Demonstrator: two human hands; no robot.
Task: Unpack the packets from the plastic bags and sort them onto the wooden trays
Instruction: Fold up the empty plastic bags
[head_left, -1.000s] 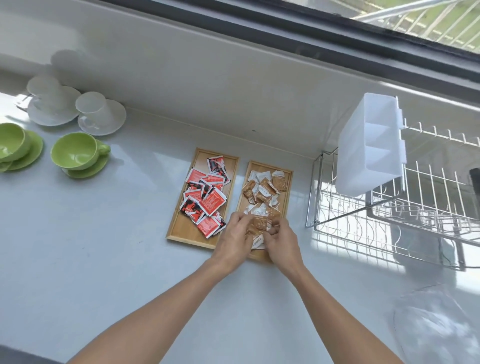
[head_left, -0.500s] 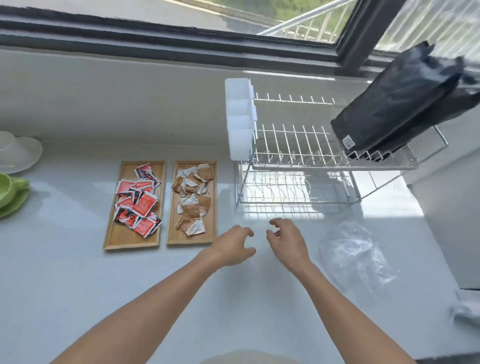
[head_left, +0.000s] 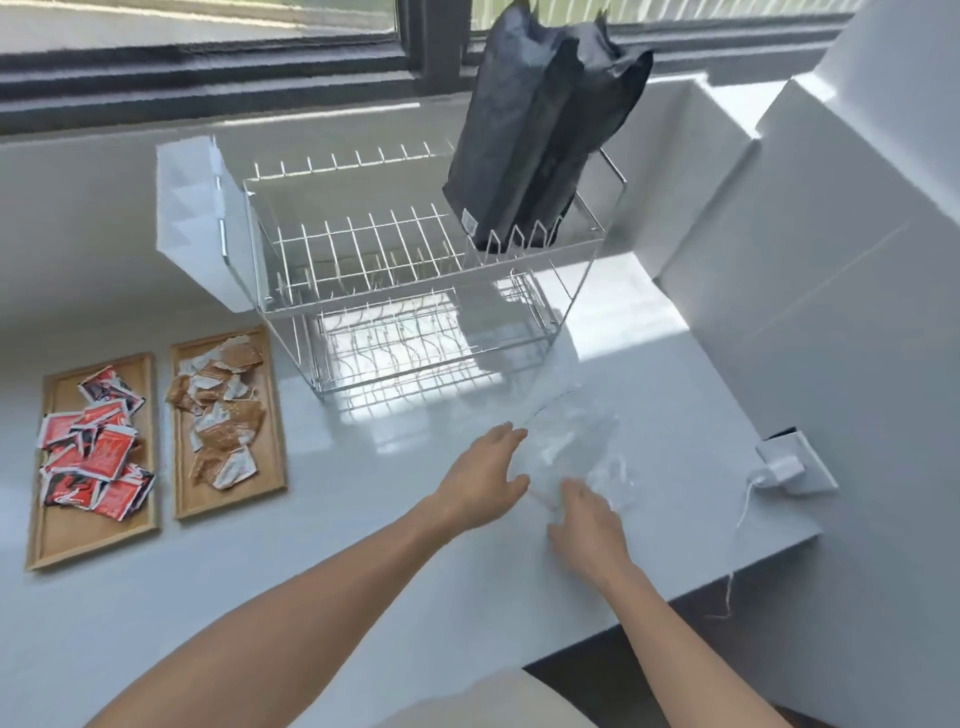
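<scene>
Both hands have left the trays and are now reaching the clear plastic bags (head_left: 571, 447) lying crumpled on the counter (head_left: 363, 545) near the dish rack (head_left: 415, 291). Left hand (head_left: 483, 480) is spread open, touching the bags' left edge; right hand (head_left: 584, 525) is loosely open at the near edge, grip unclear. Sorting looks done: left tray (head_left: 91, 540) is holding red packets (head_left: 96, 452), right tray (head_left: 228, 501) brown-and-white packets (head_left: 221, 415). Bags look empty, can't confirm.

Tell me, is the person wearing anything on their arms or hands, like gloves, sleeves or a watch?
No. The left hand and right hand are both bare, without gloves, rings or a watch, and both forearms are uncovered as far as the picture shows. No sleeve edge is in view.
</scene>
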